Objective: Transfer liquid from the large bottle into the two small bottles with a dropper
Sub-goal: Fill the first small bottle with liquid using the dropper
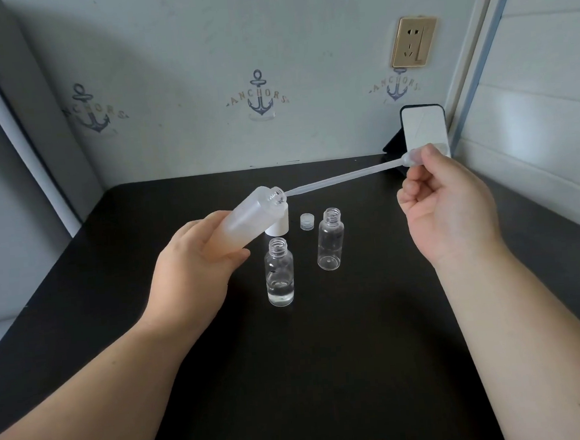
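Two bare forearms reach in over the dark surface (pixel 81 303) from the near edge. Between them stands the nearer small bottle (pixel 279 272), upright and uncapped, with a shallow layer of clear liquid at its bottom. Just beyond and to its right stands the second small bottle (pixel 330 239), also upright and open (it looks empty, though the clear plastic makes that hard to judge).

The left hand (pixel 196 271) grips the large bottle (pixel 247 219) by its lower body, fingers and thumb curled around it, and holds it lifted off the surface, tilted so that its open threaded mouth points up and to the right. The right hand (pixel 447 208) is raised at about the same height, its thumb and forefinger pinching the bulb of the dropper (pixel 340 176), the other fingers curled in. The dropper's thin stem runs leftward and slightly down, and its tip is at the mouth of the large bottle.

Behind the bottles, a white cap (pixel 278 225) stands partly hidden by the large bottle, and a small clear cap (pixel 306 221) lies beside it. Farther back, a phone (pixel 422 124) leans against the anchor-patterned wall (pixel 201 54), below a gold socket (pixel 413 41).
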{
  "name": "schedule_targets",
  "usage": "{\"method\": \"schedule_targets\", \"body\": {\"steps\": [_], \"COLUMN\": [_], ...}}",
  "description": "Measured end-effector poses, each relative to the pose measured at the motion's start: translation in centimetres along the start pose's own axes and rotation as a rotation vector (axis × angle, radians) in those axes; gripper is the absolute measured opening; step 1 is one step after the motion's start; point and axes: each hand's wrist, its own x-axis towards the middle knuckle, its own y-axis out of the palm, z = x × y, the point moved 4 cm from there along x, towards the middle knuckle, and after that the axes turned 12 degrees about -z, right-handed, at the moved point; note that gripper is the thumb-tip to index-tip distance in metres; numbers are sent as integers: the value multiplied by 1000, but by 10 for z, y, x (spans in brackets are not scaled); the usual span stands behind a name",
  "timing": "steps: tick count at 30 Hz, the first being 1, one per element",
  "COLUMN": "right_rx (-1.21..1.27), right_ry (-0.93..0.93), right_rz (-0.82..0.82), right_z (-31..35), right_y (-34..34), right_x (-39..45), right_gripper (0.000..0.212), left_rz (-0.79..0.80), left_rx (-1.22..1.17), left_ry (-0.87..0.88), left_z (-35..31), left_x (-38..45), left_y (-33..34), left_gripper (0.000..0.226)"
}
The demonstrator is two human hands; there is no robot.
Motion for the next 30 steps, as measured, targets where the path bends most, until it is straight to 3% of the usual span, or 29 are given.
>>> {"method": "schedule_targets", "body": {"steps": [7, 16, 23, 30], "right_rx": [-30, -254, -484, -446], "right_ry": [-17, -141, -205, -150], "right_rz": [128, 358, 393, 438], "right_z": [-3, -14, -21, -22], "right_y": [5, 22, 22, 23], "right_x": [-4, -21, -26, -28], "right_gripper": [13, 22, 14, 24], "left_rz": [6, 10, 12, 17], "left_rx": [17, 37, 55, 42], "left_ry": [54, 79, 97, 89], "left_z": [-1, -1, -1, 0], "left_x": [-1, -2, -2, -2], "left_y": [2, 4, 5, 5], "left_gripper": [47, 48, 50, 50]}}
